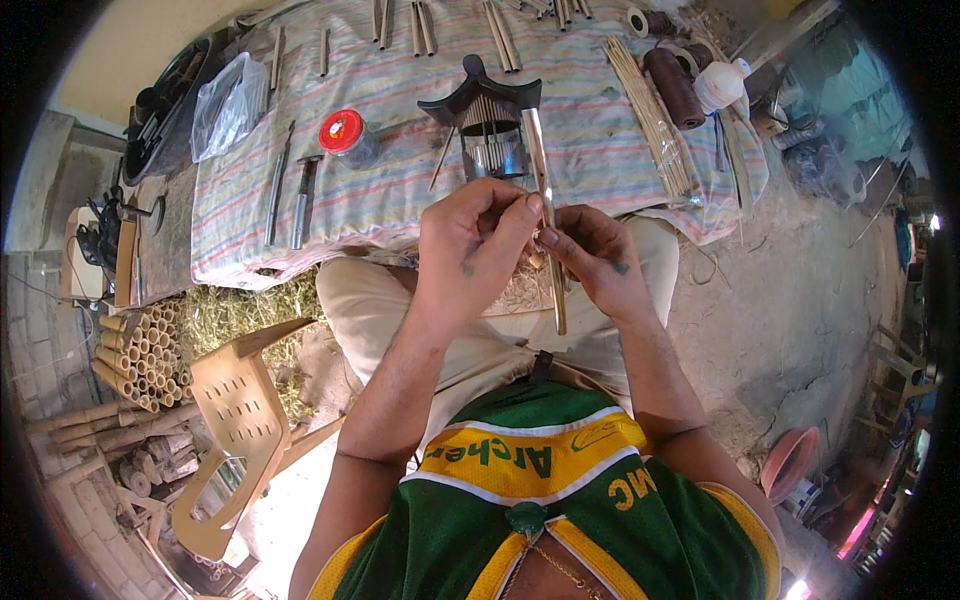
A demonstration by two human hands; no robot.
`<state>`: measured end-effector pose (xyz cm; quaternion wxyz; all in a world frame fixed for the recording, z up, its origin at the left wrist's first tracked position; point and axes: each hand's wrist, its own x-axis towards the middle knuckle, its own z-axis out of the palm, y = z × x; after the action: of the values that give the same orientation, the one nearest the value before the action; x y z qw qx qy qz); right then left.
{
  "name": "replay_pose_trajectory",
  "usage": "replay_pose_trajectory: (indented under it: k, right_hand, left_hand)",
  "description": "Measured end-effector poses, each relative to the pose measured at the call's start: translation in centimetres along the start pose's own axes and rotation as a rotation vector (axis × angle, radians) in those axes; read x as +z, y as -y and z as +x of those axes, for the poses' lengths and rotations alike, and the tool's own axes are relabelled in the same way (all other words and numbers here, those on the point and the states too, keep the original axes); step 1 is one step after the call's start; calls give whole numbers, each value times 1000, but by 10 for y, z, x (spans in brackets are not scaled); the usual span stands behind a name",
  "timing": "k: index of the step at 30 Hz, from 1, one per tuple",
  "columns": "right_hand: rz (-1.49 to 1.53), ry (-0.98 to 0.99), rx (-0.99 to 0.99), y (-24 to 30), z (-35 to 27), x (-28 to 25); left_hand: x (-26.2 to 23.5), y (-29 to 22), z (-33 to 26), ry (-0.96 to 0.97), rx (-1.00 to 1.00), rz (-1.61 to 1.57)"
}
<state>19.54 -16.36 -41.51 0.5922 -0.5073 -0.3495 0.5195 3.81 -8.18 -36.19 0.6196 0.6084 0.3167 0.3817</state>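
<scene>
In front of my lap, both hands meet at a slim, shiny brown tube (557,290), which stands nearly lengthwise, its far end leaning slightly left. My left hand (468,242) is closed round its middle, the thumb pressed along its side. Lower on the same tube, the fingertips of my right hand (600,262) are pinched together; a small pale bit shows between the hands, too small to name. Just beyond my hands on the cloth is a dark stand (480,100) with a curved, roof-like top and thin rods in its middle.
A striped cloth (400,185) covers the table. It bears a hammer (302,205), a metal rod (278,190), a red-lidded jar (345,135), thin sticks (648,115) and a brown thread spool (672,90). Left stand a plastic chair (240,400) and stacked bamboo tubes (145,355).
</scene>
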Motion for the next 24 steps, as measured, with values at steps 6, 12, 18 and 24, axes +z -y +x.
replay_pose_trajectory:
  k: [6, 12, 18, 24]
  right_hand:
    - [42, 2, 14, 3, -3, 1]
    - [37, 7, 3, 4, -4, 2]
    - [35, 11, -17, 3, -5, 3]
    - [-30, -21, 0, 1, -4, 2]
  left_hand:
    - [1, 3, 2, -30, -10, -19]
    - [0, 1, 3, -44, 6, 45]
    - [1, 2, 6, -42, 10, 78]
    - [-3, 0, 10, 4, 58, 290]
